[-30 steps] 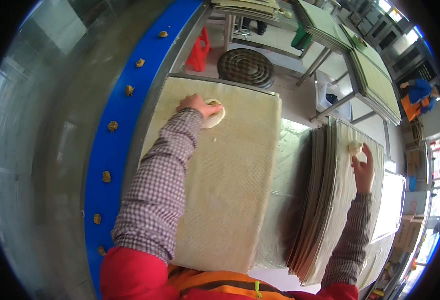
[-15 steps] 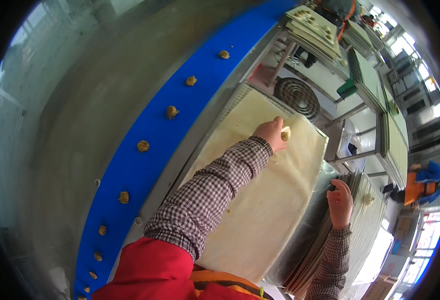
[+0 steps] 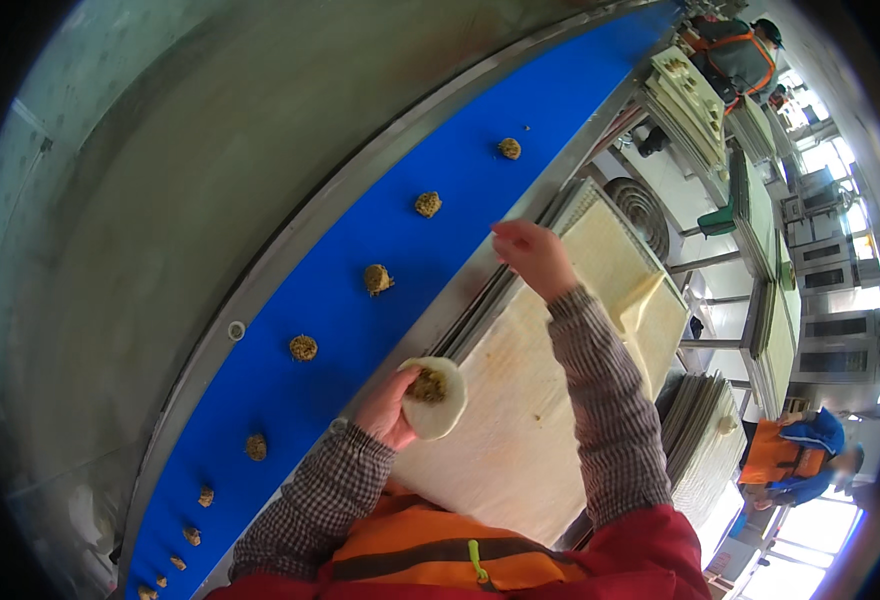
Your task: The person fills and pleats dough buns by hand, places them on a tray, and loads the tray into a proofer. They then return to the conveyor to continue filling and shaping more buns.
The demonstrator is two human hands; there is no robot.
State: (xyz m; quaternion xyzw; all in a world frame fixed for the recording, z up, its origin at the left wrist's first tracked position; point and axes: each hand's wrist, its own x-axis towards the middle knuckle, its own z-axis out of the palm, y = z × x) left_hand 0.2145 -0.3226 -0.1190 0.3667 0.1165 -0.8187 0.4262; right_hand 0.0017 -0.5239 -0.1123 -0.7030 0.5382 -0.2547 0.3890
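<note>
My left hand (image 3: 388, 410) is closed on the edge of a round, pale dough wrapper (image 3: 444, 415), tilted beside the blue belt. A clump of brown filling (image 3: 426, 386) lies on the wrapper near my fingers. My right hand (image 3: 535, 258) is over the belt's near edge, fingers curled together; whatever they may hold is hidden. Below my hands is a flat tray (image 3: 505, 400) with a pale, slightly stained surface. A cream-coloured cloth or sheet (image 3: 640, 302) lies folded on it, partly hidden by my right forearm.
Several filling clumps, one of them a round clump (image 3: 303, 347), sit spaced along the blue conveyor belt (image 3: 345, 400). Stacked trays (image 3: 695, 425) stand at the right. Farther off are tray-laden racks (image 3: 765, 330), a person in orange and blue (image 3: 785, 455) and another person (image 3: 740, 65).
My left hand has moved left from above the tray to the belt's edge, holding the wrapper. My right hand has swung up and left to the belt. The view has shifted.
</note>
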